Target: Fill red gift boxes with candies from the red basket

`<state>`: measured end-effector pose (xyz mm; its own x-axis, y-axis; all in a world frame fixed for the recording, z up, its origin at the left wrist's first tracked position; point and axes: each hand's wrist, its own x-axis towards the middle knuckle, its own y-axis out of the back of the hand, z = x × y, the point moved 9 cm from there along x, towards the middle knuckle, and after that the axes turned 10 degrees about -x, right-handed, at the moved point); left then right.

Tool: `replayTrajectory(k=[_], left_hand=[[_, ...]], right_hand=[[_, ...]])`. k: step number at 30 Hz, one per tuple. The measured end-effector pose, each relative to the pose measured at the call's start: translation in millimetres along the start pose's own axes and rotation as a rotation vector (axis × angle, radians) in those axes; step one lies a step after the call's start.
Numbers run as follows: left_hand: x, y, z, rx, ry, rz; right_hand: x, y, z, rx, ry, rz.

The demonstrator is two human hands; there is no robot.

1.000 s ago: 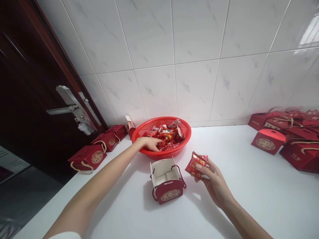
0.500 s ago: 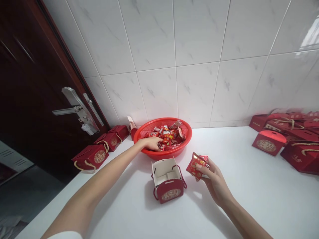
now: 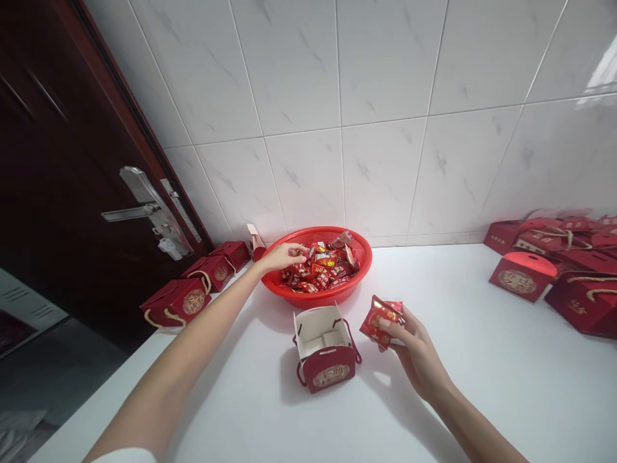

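My left hand (image 3: 285, 256) is over the left side of a red plastic basket (image 3: 365, 263), its fingertips at the heap of red-wrapped candies (image 3: 324, 271). Its thumb and fingers are a little apart, and I make out nothing lifted between them. To the right, my right hand (image 3: 411, 344) is closed around a few shiny red candy packets (image 3: 378, 319) with gold print, held above the white table. Between the hands stands an open dark-red gift box (image 3: 332, 368) with a pale interior, a round printed emblem and cord handles. Its visible inside shows only pale cardboard.
Closed red gift boxes (image 3: 186, 300) with rope handles line the table's left edge. More red boxes (image 3: 581, 302) are piled at the right. A small upright carton (image 3: 256, 244) stands behind the basket by the tiled wall (image 3: 385, 173). A dark door (image 3: 72, 161) is at left.
My left hand has moved up and left within the basket, off the front of the candy heap. My right hand keeps its packets in nearly the same place, and the open box stays put.
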<state>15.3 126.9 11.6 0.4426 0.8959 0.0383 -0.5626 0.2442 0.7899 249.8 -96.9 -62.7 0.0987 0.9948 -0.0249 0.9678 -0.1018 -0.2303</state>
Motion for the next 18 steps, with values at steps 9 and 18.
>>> replayTrajectory(k=[9, 18], left_hand=[[-15.4, -35.4, 14.7, 0.162, 0.018, -0.302], [-14.1, -79.0, 24.8, 0.403, 0.092, -0.486]], right_hand=[[0.1, -2.6, 0.9, -0.011, -0.015, -0.015], [0.6, -1.7, 2.8, -0.022, -0.019, -0.002]])
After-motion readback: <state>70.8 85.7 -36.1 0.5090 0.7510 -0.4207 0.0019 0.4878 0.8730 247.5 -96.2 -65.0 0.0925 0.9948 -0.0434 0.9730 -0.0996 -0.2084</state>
